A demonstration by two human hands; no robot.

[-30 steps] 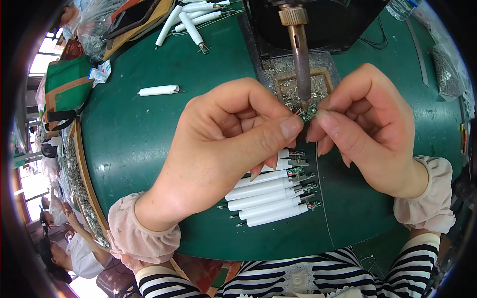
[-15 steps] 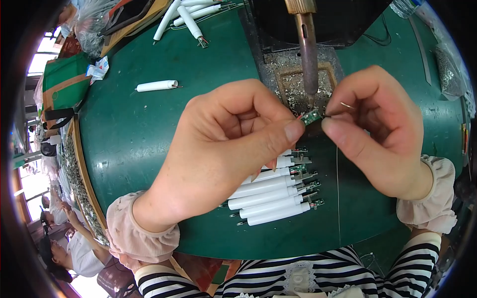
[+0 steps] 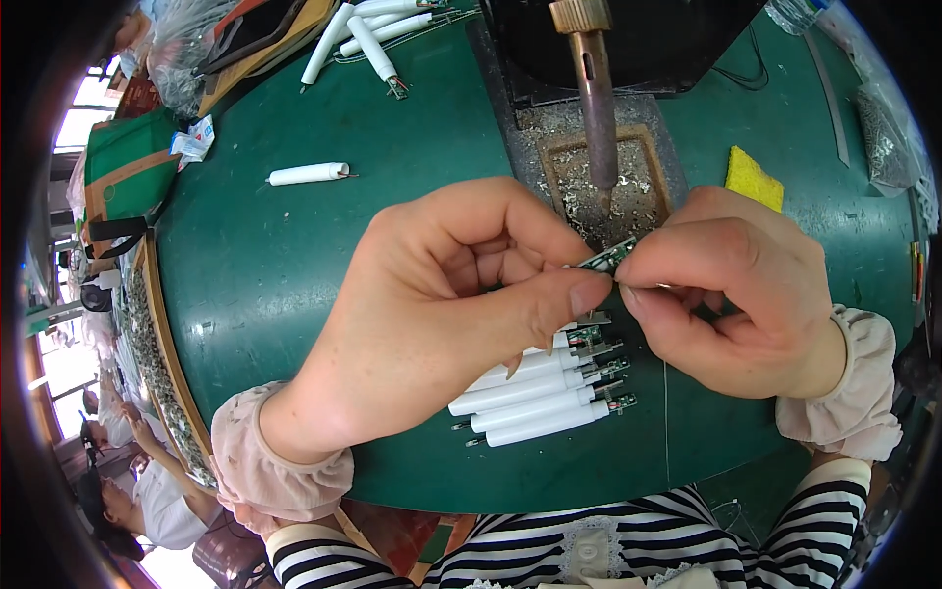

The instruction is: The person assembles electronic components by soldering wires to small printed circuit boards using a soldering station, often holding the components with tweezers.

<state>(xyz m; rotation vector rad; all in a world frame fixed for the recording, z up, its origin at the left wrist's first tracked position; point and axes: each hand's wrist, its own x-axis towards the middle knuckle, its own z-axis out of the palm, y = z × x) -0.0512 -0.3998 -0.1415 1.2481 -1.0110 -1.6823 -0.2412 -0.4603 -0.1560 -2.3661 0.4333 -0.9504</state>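
A small green circuit board (image 3: 609, 256) sticks out from the pinched thumb and forefinger of my left hand (image 3: 451, 294). My right hand (image 3: 741, 290) is closed, its thumb and forefinger pressed together at the board's right end. Between its fingers glints a bit of thin silvery wire (image 3: 666, 286); the fingers hide most of it. Just above the board, the soldering iron (image 3: 599, 118) points tip-down over a tray (image 3: 646, 147) of solder crumbs. Below my hands lie several white tubes (image 3: 545, 422) in a row, small boards protruding from their right ends.
A single white tube (image 3: 307, 174) lies to the left, with more tubes (image 3: 371, 51) at the far left. A yellow sponge (image 3: 754, 179) rests behind my right hand. Bags (image 3: 888, 137) line the right edge. People (image 3: 162, 501) sit beyond the table's left side.
Both hands have drawn slightly nearer with the board, away from the iron's tip. My right hand has turned and lowered, uncovering the yellow sponge. The board now tilts more steeply.
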